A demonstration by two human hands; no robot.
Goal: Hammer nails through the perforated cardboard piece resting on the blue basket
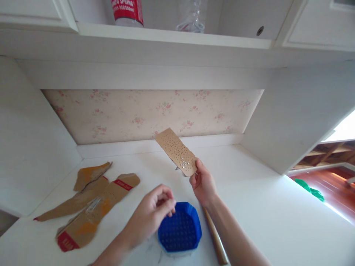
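My right hand [204, 184] pinches the lower right corner of a strip of brown cardboard [174, 147], raised and tilted above the counter. Rows of small holes dot the strip, and several shiny silver nail-like heads sit in its lower end, with thin metal pieces poking out below. Over the left rim of a blue plastic basket [191, 232], my left hand [155, 207] is closed with thumb and fingertips together. Whatever it pinches, if anything, is too small to make out. A smooth brown rod [215, 236], like a wooden handle, lies right of the basket, partly behind my right forearm.
Torn cardboard pieces [94, 207] with red print and orange smears lie at the left of the white counter [266, 207]. A shelf [163, 33] overhead holds a red-labelled bottle [128, 11] and a clear bottle [192, 16]. White side panels [302, 111] flank the counter.
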